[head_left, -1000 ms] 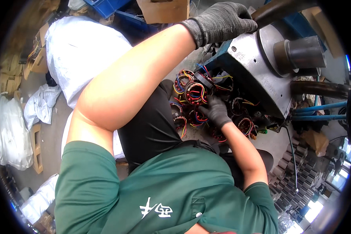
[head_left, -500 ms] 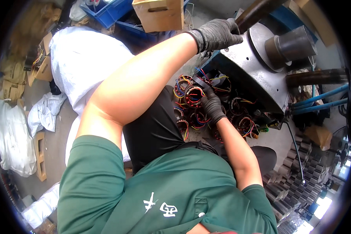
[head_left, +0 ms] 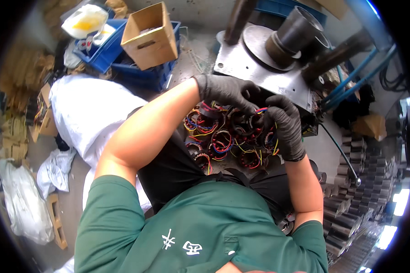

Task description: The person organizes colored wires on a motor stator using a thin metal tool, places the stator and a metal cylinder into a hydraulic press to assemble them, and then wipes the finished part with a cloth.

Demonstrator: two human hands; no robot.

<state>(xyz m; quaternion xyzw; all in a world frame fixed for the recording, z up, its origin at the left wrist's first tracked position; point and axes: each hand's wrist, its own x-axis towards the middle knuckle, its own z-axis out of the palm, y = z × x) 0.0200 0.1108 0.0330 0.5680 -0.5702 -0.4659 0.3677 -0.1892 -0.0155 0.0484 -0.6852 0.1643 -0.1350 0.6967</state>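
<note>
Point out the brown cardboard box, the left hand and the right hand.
brown cardboard box (head_left: 154, 44), head view, its front wall.
left hand (head_left: 225, 91), head view, back of the glove.
right hand (head_left: 287, 127), head view, back of the glove.

cardboard box (head_left: 151, 36) (open), blue crates (head_left: 136, 73), white sack (head_left: 89, 111)

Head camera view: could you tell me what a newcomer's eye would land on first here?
First, the two black-gloved hands meeting at centre: the left hand and the right hand pinch coloured wires between them. Just below lies a heap of wound coils with red, yellow and blue leads. Behind the hands, upper right, stands a grey metal machine plate with a dark cylinder; a cardboard box sits upper left on blue crates.
</note>
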